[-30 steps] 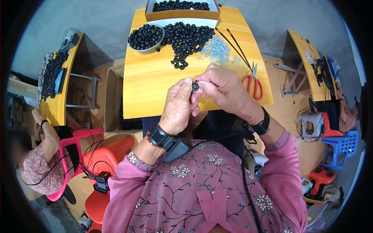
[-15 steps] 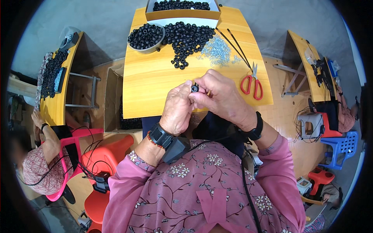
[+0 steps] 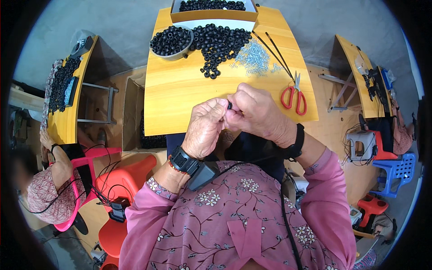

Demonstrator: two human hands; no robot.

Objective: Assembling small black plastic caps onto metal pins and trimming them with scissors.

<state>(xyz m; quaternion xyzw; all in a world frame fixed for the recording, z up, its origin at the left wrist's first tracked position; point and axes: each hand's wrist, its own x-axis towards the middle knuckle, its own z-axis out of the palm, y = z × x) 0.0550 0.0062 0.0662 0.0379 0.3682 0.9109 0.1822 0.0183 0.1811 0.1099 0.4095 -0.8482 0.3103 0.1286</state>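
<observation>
Just past the table's near edge, my left hand (image 3: pixel 203 127) and my right hand (image 3: pixel 259 112) meet, fingers closed in a pinch. Between their fingertips sits a small black ring-shaped part (image 3: pixel 230 105), mostly covered by the fingers. Similar black round parts with holes lie in a loose pile (image 3: pixel 220 42) farther up the table. More of them fill a grey bowl (image 3: pixel 174 58) at the left of the pile. Right of the pile is a scatter of tiny clear-bluish pieces (image 3: pixel 253 58). Whether my right fingers hold one of these is hidden.
Red-handled scissors (image 3: pixel 294 96) and two thin dark sticks (image 3: pixel 281 56) lie at the table's right. A cardboard box (image 3: pixel 213 18) with more black parts stands at the far edge. A large carton (image 3: pixel 131 112) is on the floor at left. People sit at side tables.
Both hands have shifted slightly, and the black part has turned so its hole no longer faces up toward me. More of it is now hidden behind the fingers.
</observation>
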